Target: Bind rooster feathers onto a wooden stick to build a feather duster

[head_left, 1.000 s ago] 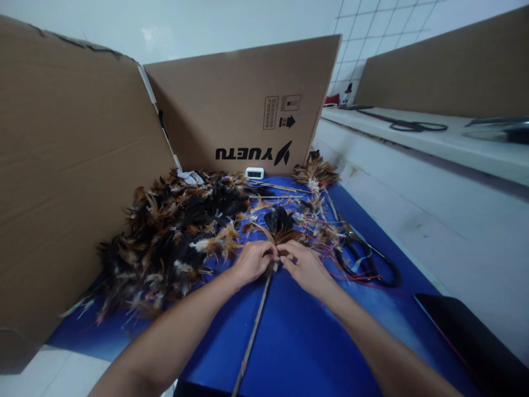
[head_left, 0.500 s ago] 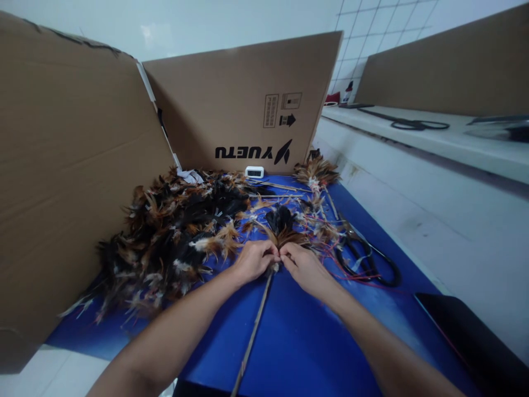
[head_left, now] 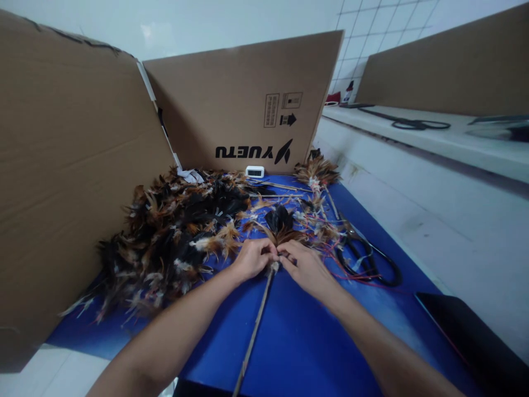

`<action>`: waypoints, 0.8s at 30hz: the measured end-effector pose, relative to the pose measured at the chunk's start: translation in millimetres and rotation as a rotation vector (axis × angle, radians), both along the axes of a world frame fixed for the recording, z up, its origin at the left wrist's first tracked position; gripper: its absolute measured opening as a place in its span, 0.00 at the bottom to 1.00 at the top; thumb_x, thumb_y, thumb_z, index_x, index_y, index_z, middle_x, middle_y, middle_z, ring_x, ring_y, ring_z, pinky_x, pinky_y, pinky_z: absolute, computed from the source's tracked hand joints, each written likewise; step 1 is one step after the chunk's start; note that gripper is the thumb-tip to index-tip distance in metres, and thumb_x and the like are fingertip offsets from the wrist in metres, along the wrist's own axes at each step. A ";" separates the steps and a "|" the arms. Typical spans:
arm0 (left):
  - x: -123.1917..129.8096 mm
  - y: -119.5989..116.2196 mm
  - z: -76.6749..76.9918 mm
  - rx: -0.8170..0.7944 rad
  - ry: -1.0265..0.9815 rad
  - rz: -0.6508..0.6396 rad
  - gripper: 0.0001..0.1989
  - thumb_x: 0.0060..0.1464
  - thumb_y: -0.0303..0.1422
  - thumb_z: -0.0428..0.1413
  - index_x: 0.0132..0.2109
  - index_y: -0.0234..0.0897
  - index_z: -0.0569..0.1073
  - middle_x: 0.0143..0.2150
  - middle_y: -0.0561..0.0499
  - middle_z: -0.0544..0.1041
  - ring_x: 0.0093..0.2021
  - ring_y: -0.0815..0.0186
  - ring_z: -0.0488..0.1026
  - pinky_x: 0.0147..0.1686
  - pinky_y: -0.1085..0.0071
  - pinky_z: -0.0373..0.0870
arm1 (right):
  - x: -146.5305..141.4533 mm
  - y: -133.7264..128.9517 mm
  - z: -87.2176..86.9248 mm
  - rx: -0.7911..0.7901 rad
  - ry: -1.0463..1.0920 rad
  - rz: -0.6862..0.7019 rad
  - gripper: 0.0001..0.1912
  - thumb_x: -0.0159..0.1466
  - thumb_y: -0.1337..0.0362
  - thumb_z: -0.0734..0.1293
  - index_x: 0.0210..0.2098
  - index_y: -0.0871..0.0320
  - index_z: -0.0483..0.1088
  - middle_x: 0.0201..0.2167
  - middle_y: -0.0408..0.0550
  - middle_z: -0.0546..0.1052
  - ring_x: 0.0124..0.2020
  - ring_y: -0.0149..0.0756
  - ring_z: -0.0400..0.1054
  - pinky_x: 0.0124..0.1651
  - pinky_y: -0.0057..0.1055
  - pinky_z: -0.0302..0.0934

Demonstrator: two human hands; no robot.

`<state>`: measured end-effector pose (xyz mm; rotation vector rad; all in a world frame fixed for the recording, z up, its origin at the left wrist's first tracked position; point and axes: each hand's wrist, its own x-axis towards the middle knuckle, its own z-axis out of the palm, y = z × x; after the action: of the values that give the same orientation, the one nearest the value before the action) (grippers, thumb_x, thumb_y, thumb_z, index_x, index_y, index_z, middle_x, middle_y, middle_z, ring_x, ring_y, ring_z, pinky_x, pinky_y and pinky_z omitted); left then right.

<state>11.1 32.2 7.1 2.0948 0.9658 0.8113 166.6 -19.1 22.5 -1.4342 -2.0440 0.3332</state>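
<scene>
A thin stick runs from the near edge of the blue tabletop up to my hands. At its far end sits a bunch of black and brown feathers. My left hand pinches at the base of this bunch, fingertips together. From the other side my right hand is closed at the same spot, its fingertips meeting those of the left. The exact thing between the fingertips is hidden. Left of my hands lies a big heap of loose brown, black and white feathers.
Black-handled scissors lie at the right beside red string. A small white digital clock stands before a cardboard panel. Another feather bundle is at the back right. A black flat object lies near right.
The fingers of my right hand have shifted slightly at the feather base, and the top of the stick shows a little more. My left hand is almost where it was.
</scene>
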 end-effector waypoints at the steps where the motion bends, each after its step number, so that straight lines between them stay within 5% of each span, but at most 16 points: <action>1: 0.0 0.1 -0.2 0.002 -0.002 -0.003 0.02 0.45 0.29 0.55 0.28 0.35 0.71 0.23 0.56 0.72 0.25 0.73 0.68 0.28 0.79 0.61 | 0.2 0.1 -0.4 0.006 -0.015 -0.001 0.08 0.59 0.69 0.57 0.32 0.56 0.67 0.30 0.45 0.69 0.32 0.33 0.64 0.36 0.28 0.56; 15: -1.7 -0.9 5.7 -0.023 0.043 0.003 0.03 0.46 0.30 0.54 0.28 0.35 0.70 0.24 0.55 0.73 0.26 0.73 0.68 0.28 0.78 0.60 | 0.0 0.3 -2.5 0.011 0.010 -0.037 0.08 0.58 0.69 0.56 0.27 0.57 0.65 0.27 0.44 0.68 0.29 0.31 0.62 0.33 0.28 0.54; 24: -2.5 6.2 -6.0 -0.237 -0.042 0.043 0.05 0.43 0.32 0.55 0.28 0.34 0.69 0.23 0.55 0.72 0.23 0.73 0.68 0.25 0.78 0.62 | 0.8 -1.8 -0.4 0.039 -0.028 0.031 0.07 0.59 0.69 0.56 0.27 0.57 0.63 0.28 0.44 0.66 0.27 0.30 0.60 0.31 0.27 0.54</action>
<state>8.6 38.4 1.1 1.8528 1.0338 0.7214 167.4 -20.9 22.0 -1.3922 -2.0855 0.2858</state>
